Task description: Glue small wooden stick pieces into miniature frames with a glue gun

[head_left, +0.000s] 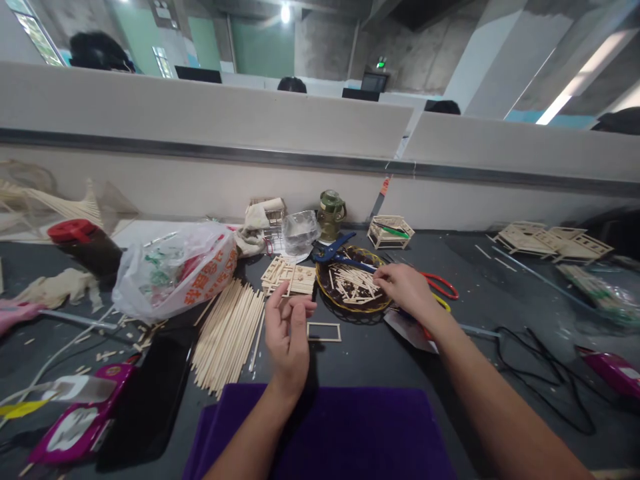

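My left hand (287, 333) is raised over the table with its palm turned up, fingers loosely curled and apart; I see nothing held in it. Just beside it a small rectangular stick frame (324, 340) lies flat. My right hand (407, 290) reaches to the right rim of a round woven basket (330, 300), its fingertips pinched together; what they hold, if anything, is too small to make out. Short wooden stick pieces (353, 283) fill the basket. Blue-handled pliers (333, 253) rest across its rim, one handle close to my right fingertips.
Long wooden sticks (227, 340) lie left of my left hand, near a plastic bag (175, 270) and a dark phone (155, 393). Stick frames (295, 277) are stacked behind. A green flask (330, 215) stands farther back. Scissors with red handles (443, 285) lie right. A purple cloth-covered item (370, 427) is in front.
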`<control>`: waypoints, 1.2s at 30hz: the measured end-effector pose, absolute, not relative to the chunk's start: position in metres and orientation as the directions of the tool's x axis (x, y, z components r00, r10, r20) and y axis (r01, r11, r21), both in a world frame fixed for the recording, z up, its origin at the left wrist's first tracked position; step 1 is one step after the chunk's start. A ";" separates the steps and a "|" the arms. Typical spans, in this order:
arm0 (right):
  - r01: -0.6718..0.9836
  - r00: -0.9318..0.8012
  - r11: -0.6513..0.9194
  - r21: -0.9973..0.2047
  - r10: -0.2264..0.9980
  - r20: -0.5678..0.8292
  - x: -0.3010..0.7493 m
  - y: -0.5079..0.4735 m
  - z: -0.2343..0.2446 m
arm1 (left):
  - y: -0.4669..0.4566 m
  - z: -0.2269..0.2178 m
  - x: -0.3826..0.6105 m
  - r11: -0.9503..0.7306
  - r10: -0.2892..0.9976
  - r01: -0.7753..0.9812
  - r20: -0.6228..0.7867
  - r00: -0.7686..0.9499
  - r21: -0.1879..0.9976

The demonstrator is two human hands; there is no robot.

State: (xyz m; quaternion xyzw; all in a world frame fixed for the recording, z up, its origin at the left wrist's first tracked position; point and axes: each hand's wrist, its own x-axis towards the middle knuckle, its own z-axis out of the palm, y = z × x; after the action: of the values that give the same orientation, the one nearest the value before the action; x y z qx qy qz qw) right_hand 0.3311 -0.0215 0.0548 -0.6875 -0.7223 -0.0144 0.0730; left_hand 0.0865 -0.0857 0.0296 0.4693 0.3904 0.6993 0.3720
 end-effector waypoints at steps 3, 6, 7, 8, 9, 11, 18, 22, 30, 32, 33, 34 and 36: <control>0.990 -0.126 0.121 0.078 0.990 0.062 0.319 -0.007 0.042 | -0.081 0.031 0.081 -0.384 0.888 -0.154 0.319 -0.330 0.910; 0.983 -0.142 0.137 0.123 0.989 0.035 0.310 0.001 0.031 | -0.077 0.032 0.077 -0.369 0.882 -0.168 0.287 -0.374 0.914; 0.981 -0.144 0.138 0.139 0.989 0.029 0.309 0.003 0.029 | -0.076 0.032 0.076 -0.366 0.881 -0.178 0.278 -0.382 0.914; 0.978 -0.146 0.141 0.152 0.989 0.023 0.308 0.004 0.028 | -0.075 0.032 0.076 -0.360 0.882 -0.186 0.269 -0.387 0.914; 0.976 -0.150 0.145 0.161 0.989 0.019 0.307 0.005 0.027 | -0.074 0.032 0.075 -0.354 0.884 -0.193 0.261 -0.387 0.915; 0.974 -0.158 0.153 0.167 0.987 0.019 0.306 0.005 0.027 | -0.073 0.032 0.075 -0.346 0.888 -0.204 0.250 -0.385 0.916; 0.991 -0.103 0.095 0.090 0.990 0.092 0.315 -0.001 0.039 | -0.071 0.030 0.073 -0.320 0.900 -0.225 0.221 -0.377 0.920; 0.999 -0.045 0.046 -0.013 0.995 0.094 0.323 0.000 0.047 | -0.070 0.028 0.073 -0.286 0.918 -0.224 0.200 -0.341 0.932; 0.984 -0.047 0.056 -0.167 0.997 0.054 0.321 0.004 0.053 | -0.067 0.026 0.074 -0.254 0.931 -0.252 0.167 -0.323 0.934; 0.986 -0.040 0.048 -0.158 0.998 0.051 0.318 0.005 0.051 | -0.067 0.025 0.074 -0.249 0.935 -0.261 0.161 -0.317 0.933; 0.988 -0.033 0.040 -0.149 0.998 0.051 0.317 0.005 0.049 | -0.067 0.025 0.074 -0.245 0.937 -0.265 0.158 -0.313 0.933; 0.990 -0.025 0.032 -0.139 0.998 0.051 0.315 0.006 0.047 | -0.067 0.024 0.074 -0.242 0.939 -0.270 0.155 -0.308 0.932; 0.993 -0.013 0.020 -0.118 0.998 0.054 0.312 0.007 0.044 | -0.067 0.023 0.074 -0.236 0.943 -0.283 0.148 -0.299 0.930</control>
State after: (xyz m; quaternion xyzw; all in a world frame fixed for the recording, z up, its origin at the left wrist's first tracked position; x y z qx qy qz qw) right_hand 0.3118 0.0070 0.0440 -0.6998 -0.7114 0.0233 0.0607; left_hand 0.0740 -0.0672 0.0231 0.3872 0.4258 0.6841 0.4481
